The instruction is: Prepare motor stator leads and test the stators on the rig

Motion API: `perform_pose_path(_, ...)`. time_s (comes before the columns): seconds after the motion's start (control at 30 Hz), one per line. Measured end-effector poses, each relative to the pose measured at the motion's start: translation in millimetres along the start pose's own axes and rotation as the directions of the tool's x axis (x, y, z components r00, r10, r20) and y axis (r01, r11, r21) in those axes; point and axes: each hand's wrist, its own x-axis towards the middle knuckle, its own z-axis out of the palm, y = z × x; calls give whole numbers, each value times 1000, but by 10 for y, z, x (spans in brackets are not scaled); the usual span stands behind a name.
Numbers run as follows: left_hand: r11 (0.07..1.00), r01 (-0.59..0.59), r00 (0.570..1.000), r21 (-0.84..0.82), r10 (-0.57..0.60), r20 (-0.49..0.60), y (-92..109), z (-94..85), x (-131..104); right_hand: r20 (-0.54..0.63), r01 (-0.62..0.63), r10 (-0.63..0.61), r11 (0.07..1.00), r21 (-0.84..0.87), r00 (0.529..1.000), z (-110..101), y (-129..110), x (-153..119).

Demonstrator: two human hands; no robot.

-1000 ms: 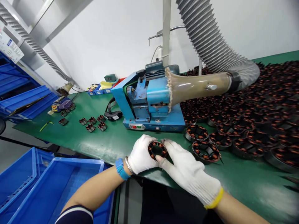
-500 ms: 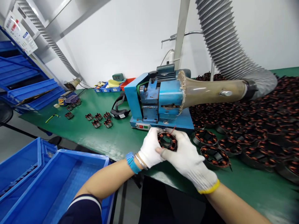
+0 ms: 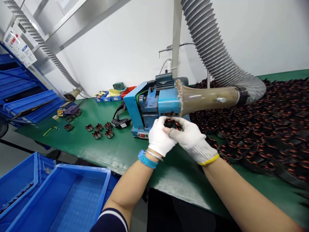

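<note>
One green item [image 3: 50, 130] lies at the left of the green surface [image 3: 120, 146]; five small wound cores [image 3: 97, 134] sit clustered beyond it, then one black strapped device [image 3: 122, 122] and one blue machine [image 3: 169, 98]. The gloved left hand [image 3: 161, 137], forearm slanting up rightward, and gloved right hand [image 3: 191, 135], forearm slanting up leftward, meet with their grip clamped around one wound ring [image 3: 174, 124] at the machine's front; contact with the machine cannot be told. Rightward, heaped wound rings [image 3: 260, 129] overlap too densely to count.

Left grip [image 3: 160, 137] and right grip [image 3: 191, 135] (both gloved) curl inward.
</note>
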Motion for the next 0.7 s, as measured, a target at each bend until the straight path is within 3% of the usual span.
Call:
perform_pose_path(0.2, 1000, 0, 999, -19, 1, 44, 76, -80, 120, -57, -51, 41, 981, -189, 998, 1, -156, 27)
perform_pose_path(0.33, 999, -40, 998, -11, 40, 55, 62, -98, 135, -42, -2, -2, 995, -102, 999, 26, -124, 27)
perform_pose_path(0.43, 995, -97, 995, 4, 97, 4, 24, -73, 86, -47, 57, -57, 998, -13, 997, 44, -72, 3)
perform_pose_path(0.53, 992, -128, 991, 18, 129, -31, 11, -53, 44, -88, 79, -81, 997, -26, 993, 44, -60, -24)
perform_pose_path(0.7, 996, -86, 996, -8, 86, 36, 47, -66, 78, -95, 33, -39, 998, -61, 995, 25, -101, -22)
